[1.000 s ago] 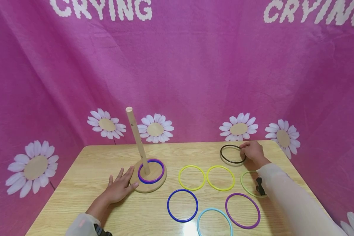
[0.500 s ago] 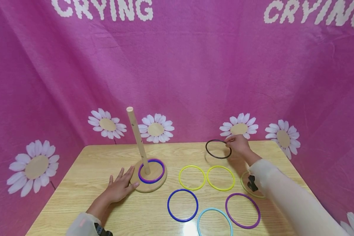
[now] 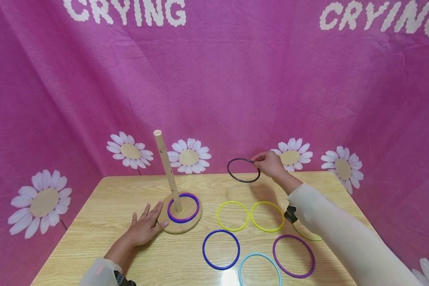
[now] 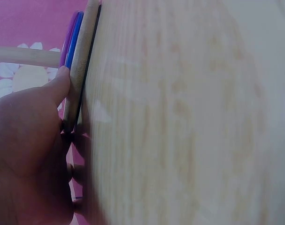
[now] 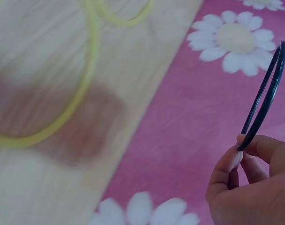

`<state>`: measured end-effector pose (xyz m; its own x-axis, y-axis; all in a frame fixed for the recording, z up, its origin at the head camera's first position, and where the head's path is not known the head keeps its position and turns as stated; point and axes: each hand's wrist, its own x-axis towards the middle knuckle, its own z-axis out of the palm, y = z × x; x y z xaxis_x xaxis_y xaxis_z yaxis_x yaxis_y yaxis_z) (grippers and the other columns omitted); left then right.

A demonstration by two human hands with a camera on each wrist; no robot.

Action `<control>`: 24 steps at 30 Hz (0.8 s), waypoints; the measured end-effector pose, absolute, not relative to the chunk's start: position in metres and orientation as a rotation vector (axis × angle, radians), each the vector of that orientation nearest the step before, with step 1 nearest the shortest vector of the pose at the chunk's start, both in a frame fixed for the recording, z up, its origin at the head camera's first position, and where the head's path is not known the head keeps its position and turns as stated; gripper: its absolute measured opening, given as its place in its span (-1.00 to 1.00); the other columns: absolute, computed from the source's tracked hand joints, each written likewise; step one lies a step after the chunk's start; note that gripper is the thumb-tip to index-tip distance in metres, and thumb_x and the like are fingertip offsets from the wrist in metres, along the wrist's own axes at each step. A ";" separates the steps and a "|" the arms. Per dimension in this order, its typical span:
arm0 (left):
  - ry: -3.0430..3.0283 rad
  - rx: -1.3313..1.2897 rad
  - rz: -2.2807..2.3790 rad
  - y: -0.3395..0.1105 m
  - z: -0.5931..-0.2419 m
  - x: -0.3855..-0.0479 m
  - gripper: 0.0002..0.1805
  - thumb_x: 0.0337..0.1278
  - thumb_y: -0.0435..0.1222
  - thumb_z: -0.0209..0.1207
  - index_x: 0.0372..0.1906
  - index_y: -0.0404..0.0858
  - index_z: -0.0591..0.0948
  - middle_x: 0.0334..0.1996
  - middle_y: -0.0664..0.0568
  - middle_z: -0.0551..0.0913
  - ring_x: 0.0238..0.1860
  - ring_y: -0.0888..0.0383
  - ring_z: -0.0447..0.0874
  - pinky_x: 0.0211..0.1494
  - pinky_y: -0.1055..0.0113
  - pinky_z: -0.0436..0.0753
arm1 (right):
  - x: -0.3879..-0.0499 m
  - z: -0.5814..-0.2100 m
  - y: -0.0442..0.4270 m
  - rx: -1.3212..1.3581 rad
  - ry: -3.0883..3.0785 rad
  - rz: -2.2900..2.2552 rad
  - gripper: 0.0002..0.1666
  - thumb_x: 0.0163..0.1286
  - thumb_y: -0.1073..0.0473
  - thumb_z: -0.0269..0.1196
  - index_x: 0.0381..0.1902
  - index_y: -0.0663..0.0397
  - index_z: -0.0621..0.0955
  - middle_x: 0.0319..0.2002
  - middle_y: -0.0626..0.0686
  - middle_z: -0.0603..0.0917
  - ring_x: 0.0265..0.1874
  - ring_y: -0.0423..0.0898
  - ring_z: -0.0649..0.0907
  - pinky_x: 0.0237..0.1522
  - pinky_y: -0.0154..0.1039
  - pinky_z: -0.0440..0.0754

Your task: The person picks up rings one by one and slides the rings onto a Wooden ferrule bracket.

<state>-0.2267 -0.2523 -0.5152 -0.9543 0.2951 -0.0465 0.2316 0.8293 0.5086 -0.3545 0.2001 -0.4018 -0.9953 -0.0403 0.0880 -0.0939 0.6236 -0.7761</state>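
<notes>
"Pink cloth (image 3: 218, 79) on every side of the room, white daisies (image 3: 188, 157) on it, wooden table (image 3: 128, 188) in front. Got that. Thing being handled?"

"Black ring (image 3: 244, 182). Off the table, near its back edge, a bit tilted."

"Grip on it?"

"Right hand (image 3: 273, 166). Pinches the rim at the right side, thumb against fingers, tips closed on it. Rest of the hoop juts out free."

"Other hand?"

"Left hand (image 3: 143, 228). Palm down, fingers spread and loose, nothing gripped. Fingertips and thumb at the edge of the round base (image 3: 180, 228)."

"On the base?"

"Wooden post (image 3: 167, 171) standing up from it. Purple ring (image 4: 66, 40) and blue ring (image 4: 75, 40) lie round its foot, purple on top."

"Loose ones?"

"Two yellow rings (image 3: 232, 230) side by side, can't tell if they touch. Nearer me, dark blue ring (image 3: 221, 269); next to it, light blue ring (image 3: 259, 253), cut off at the bottom of the head view. Right of that, second purple ring (image 3: 294, 277). Beyond it, pale green ring (image 3: 309, 239), partly behind the right sleeve (image 3: 336, 222)."

"Extras?"

"Black strap (image 3: 291, 213) under the right wrist. Up top, white letters (image 3: 126, 11) reading CRYING, twice, the right one clipped."
</notes>
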 end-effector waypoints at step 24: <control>2.875 0.403 0.769 -0.254 -0.518 -0.228 -0.06 0.52 0.21 -0.03 0.68 -0.25 -0.02 0.64 -0.25 0.01 0.63 -0.38 -0.31 0.39 -0.55 -0.48 | -0.353 -0.295 0.096 0.306 -2.632 1.564 -0.73 0.32 0.33 0.31 -0.04 0.16 0.78 0.02 0.17 0.77 0.03 0.02 0.67 -0.08 -0.17 0.59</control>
